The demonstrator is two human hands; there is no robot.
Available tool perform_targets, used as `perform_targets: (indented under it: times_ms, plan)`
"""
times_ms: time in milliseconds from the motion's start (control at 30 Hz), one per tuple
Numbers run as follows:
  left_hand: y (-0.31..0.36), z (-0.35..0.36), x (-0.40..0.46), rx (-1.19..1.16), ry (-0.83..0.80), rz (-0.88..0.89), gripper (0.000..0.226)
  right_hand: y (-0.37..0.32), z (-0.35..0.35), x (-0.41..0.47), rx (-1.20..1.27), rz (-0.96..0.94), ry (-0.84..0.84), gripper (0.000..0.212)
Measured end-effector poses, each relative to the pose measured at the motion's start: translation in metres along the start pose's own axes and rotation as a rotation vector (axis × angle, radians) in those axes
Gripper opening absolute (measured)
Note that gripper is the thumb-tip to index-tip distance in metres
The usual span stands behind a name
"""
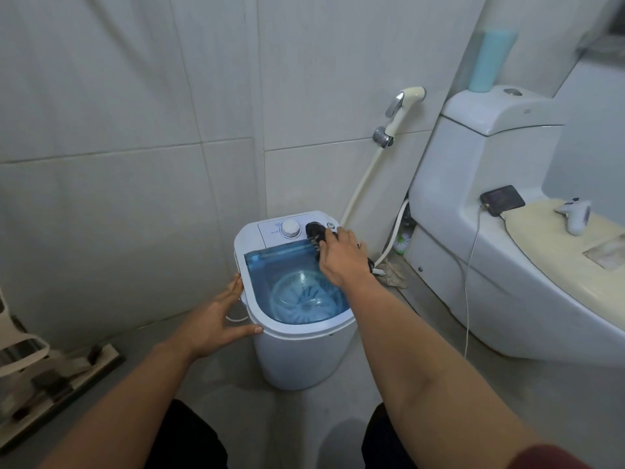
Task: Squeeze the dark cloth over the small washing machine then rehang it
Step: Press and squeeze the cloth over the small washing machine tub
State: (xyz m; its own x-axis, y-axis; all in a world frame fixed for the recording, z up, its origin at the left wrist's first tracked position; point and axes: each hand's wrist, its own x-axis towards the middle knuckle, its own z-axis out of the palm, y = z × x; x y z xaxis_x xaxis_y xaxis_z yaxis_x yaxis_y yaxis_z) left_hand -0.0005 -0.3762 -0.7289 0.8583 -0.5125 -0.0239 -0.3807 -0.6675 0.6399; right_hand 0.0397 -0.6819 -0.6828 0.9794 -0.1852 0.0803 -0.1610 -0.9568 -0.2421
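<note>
**Dark cloth under the right hand at the washer's back edge**

Dark fabric is showing between and past the fingers [327,241] of the right hand [343,262], which are curling down onto the cloth [315,231] near the centre of the frame; whether they are fully clamping it I cannot tell. The cloth is lying on the control panel of the small washing machine [297,353], just beside the white dial [291,228]. The left hand [216,319] is resting flat against the machine's left rim, fingers spread apart, thumb reaching along the front edge. Below the right wrist the blue see-through lid [270,269] is showing the ribbed drum underneath. Both forearms are stretching in from the bottom of the frame. At the right a toilet [473,184] is standing, with a spray hose [402,106] hanging on the tiled wall [135,113] above the machine.
</note>
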Motion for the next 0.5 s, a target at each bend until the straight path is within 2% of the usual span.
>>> perform_targets:
  times_ms: [200,500]
  plan:
    - [-0.001,0.0,0.0,0.001,-0.012,0.012,0.113,-0.008,0.004,-0.008,0.01,0.023,0.012,0.065]
    - [-0.001,0.0,0.0,-0.029,-0.004,-0.01,0.124,-0.036,0.012,-0.021,-0.013,-0.061,-0.028,0.066]
